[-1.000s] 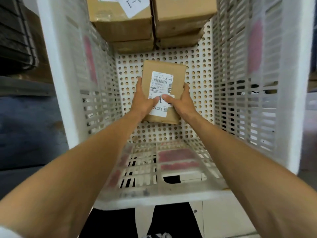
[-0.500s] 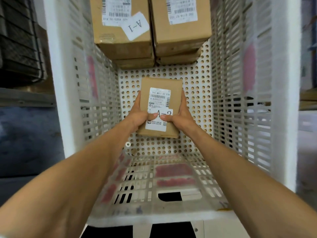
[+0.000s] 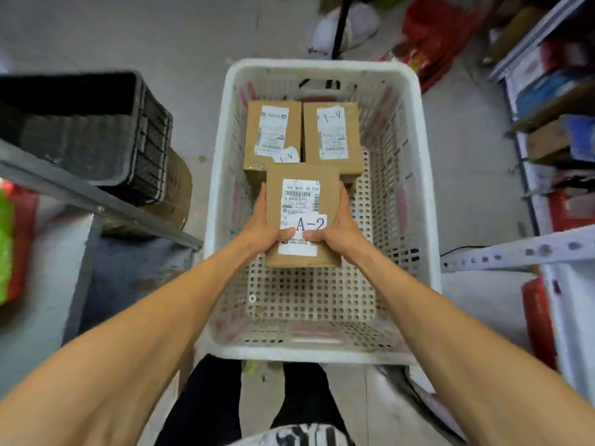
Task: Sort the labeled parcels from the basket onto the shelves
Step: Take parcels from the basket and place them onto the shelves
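Both hands are holding the cardboard parcel labelled A-2 (image 3: 302, 215) over the inside of the white perforated basket (image 3: 322, 64), about mid-length, with its far edge overlapping the boxes behind it. The left hand (image 3: 260, 230) is gripping the parcel's left edge and the right hand (image 3: 338, 233) its right edge. Each thumb is pressing on the top face just below the A-2 sticker, and the fingers are lying along the sides. At the basket's far end two more cardboard parcels are sitting side by side: the left parcel (image 3: 272, 133), and the A-1 parcel (image 3: 331, 133), whose label is reading upside down. A black crate (image 3: 96, 130) is standing left of the basket, and a perforated shelf rail (image 3: 515, 252) is showing to its right.
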{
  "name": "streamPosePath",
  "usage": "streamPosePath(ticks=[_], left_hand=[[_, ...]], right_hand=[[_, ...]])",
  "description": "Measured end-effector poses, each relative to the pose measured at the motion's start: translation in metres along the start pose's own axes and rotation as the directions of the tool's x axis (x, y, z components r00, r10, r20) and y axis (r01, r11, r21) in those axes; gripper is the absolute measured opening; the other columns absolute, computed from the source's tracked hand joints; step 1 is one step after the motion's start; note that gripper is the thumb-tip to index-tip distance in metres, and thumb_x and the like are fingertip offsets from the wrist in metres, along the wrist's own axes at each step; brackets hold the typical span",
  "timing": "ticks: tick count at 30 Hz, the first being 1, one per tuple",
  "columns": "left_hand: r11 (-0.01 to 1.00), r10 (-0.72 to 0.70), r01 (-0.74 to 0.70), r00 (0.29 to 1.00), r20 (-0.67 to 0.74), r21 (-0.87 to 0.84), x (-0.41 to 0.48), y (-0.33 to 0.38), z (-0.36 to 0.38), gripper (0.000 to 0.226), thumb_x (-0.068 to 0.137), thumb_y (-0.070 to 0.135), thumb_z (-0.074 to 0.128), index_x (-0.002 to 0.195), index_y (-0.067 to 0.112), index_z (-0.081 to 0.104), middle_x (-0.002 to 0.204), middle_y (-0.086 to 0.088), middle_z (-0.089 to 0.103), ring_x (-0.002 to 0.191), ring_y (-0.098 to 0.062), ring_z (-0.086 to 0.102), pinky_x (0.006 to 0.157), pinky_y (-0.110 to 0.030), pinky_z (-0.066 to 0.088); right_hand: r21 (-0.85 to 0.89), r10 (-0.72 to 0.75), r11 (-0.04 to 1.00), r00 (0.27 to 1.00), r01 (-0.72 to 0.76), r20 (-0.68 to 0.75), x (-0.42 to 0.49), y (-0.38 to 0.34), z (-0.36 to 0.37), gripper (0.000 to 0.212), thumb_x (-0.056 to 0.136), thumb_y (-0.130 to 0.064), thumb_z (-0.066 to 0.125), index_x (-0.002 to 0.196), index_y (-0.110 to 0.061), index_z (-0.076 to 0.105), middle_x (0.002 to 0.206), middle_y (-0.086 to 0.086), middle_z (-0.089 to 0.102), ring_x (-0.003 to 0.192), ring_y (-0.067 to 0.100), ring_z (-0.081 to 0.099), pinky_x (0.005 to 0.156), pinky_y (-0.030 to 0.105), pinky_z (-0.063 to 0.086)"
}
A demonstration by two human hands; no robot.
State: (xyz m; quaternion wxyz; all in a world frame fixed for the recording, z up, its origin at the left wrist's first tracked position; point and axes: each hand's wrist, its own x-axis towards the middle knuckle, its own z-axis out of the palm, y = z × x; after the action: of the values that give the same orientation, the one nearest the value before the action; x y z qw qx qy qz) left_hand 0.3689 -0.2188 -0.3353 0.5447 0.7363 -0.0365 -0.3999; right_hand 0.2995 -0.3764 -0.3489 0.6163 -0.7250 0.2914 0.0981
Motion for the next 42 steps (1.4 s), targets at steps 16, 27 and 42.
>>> streamPosePath(ticks=[16, 27, 42], left_hand=[[0.899, 0.426, -0.436, 0.895, 0.135, 0.053, -0.165, 0.209, -0.069, 0.112, 0.069, -0.016, 0.070, 0.152, 0.026, 0.008, 0.127, -0.004, 0.061, 0.107, -0.013, 0.063, 0.089, -0.034, 0.055], [0.833, 0.538, -0.552, 0.797, 0.276, -0.029, -0.281, 0.189, -0.037, 0.109, 0.079, -0.004, 0.071, 0.152, 0.033, -0.002, 0.130, 0.000, 0.059, 0.107, -0.007, 0.064, 0.089, -0.030, 0.055], [0.799, 0.550, -0.601, 0.711, 0.437, -0.029, -0.458, 0.066, 0.060, 0.107, 0.079, -0.003, 0.071, 0.150, 0.037, 0.001, 0.131, 0.000, 0.058, 0.114, -0.011, 0.059, 0.080, -0.020, 0.052]], right_hand=[[-0.076, -0.464, 0.882, 0.829, 0.465, -0.312, -0.198, -0.235, -0.008, 0.122, 0.056, -0.007, 0.075, 0.152, -0.013, 0.000, 0.138, 0.004, 0.044, 0.126, 0.016, 0.047, 0.102, 0.030, 0.044], [-0.069, -0.416, 0.897, 0.783, 0.436, -0.462, -0.324, -0.208, 0.007, 0.108, 0.081, -0.011, 0.071, 0.153, -0.027, -0.008, 0.144, -0.001, 0.044, 0.128, 0.014, 0.045, 0.111, 0.038, 0.035], [-0.022, -0.344, 0.908, 0.711, 0.419, -0.613, -0.550, -0.065, 0.044, 0.106, 0.082, -0.002, 0.071, 0.153, -0.026, -0.005, 0.135, 0.001, 0.049, 0.120, 0.013, 0.051, 0.105, 0.034, 0.041]])
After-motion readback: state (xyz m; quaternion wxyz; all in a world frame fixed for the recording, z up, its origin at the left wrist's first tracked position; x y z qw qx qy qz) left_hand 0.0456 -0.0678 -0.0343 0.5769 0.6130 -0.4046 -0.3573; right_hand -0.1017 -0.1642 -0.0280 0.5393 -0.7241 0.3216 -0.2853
